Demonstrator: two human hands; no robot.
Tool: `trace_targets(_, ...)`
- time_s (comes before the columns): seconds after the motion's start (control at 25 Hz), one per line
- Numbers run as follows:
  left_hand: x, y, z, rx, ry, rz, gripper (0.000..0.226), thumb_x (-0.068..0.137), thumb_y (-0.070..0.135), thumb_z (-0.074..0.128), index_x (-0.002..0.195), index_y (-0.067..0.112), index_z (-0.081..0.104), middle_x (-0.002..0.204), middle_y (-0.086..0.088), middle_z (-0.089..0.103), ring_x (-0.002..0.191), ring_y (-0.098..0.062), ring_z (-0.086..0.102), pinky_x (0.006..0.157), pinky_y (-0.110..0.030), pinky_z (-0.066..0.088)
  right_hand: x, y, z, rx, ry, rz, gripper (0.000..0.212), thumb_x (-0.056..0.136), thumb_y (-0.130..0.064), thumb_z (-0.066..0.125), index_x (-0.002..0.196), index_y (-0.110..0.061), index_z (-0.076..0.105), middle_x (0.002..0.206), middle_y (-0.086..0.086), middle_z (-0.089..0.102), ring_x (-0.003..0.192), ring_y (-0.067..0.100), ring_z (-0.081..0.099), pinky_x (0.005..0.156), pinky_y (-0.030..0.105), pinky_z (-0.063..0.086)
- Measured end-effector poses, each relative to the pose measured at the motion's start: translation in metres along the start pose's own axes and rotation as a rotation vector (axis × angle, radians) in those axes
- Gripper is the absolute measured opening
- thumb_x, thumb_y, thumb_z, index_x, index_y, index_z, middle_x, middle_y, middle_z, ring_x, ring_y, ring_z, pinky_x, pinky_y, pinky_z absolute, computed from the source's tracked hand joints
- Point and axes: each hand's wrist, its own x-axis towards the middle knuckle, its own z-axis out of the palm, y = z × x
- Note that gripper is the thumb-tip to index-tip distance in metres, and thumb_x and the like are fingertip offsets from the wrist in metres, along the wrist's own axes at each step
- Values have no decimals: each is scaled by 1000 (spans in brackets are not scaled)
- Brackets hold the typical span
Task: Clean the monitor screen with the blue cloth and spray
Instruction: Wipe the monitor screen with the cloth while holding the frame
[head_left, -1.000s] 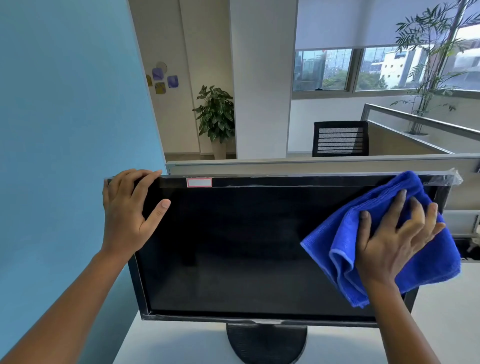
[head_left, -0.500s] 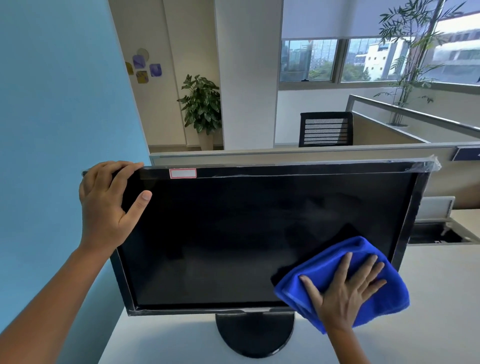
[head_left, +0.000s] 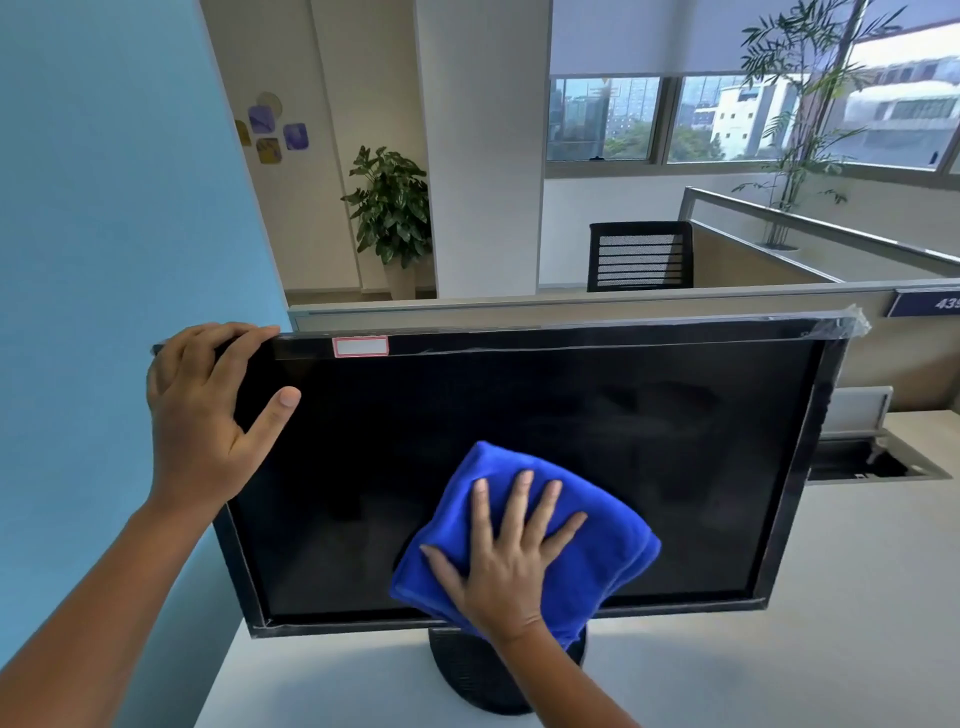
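Note:
A black monitor (head_left: 597, 415) with a dark screen stands on a round base on the white desk (head_left: 831, 649). My left hand (head_left: 202, 415) grips its top left corner, thumb lying on the screen. The folded blue cloth (head_left: 613, 551) is pressed flat against the lower middle of the screen by my right hand (head_left: 506, 561), fingers spread over it. The cloth's lower edge hangs over the bottom bezel. No spray bottle is in view.
A blue partition wall (head_left: 104, 234) rises close on the left. A beige cubicle divider (head_left: 571, 312) runs behind the monitor. A cable opening (head_left: 872, 462) sits in the desk at right. A black chair (head_left: 639, 254) and potted plants stand farther back.
My right hand has swept the blue cloth from the screen's upper right down to its lower right, then left to the lower middle. The left hand has stayed on the corner.

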Motion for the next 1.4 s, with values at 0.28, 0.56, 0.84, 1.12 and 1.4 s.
trace_targets(0.28, -2, 2, -1, 53, -43, -54, 55, 89, 52, 39, 126, 13, 51, 120, -13, 52, 119, -35, 43, 99, -51, 31, -33, -54, 29, -113, -55, -511, 75, 77, -62, 52, 143, -32, 34, 150, 2, 28, 142, 31, 8, 109, 64, -2)
trace_targets(0.56, 0, 4, -1, 65, -66, -72, 56, 89, 55, 39, 128, 19, 52, 122, -10, 52, 120, -32, 43, 100, -51, 32, 38, -62, -4, -14, 130, -564, 70, 85, -53, 49, 147, -31, 28, 157, 1, 18, 147, 23, 5, 114, 58, -5)
trace_targets(0.84, -1, 2, 2, 133, -84, -39, 61, 86, 60, 41, 132, 20, 48, 132, -11, 49, 134, -30, 32, 114, -58, 0, 65, -74, -12, 16, 173, -511, 68, 87, -53, 47, 148, -28, 29, 158, 5, 14, 147, 28, 8, 114, 60, -4)
trace_targets(1.12, -6, 1, 11, 27, -137, 92, 77, 91, 59, 37, 144, 5, 28, 151, -10, 30, 145, -25, 12, 119, -47, 7, -15, -48, 33, -173, -75, -861, 82, 79, -55, 55, 149, -25, 25, 158, 3, 15, 147, 27, 4, 115, 57, -10)
trace_targets(1.4, -5, 3, 7, -35, -133, 88, 75, 91, 58, 36, 143, 4, 31, 149, -9, 34, 144, -22, 18, 119, -38, 12, 49, -82, 1, -26, 72, -732, 70, 87, -49, 45, 149, -23, 25, 158, 5, 12, 147, 26, 3, 115, 56, -9)
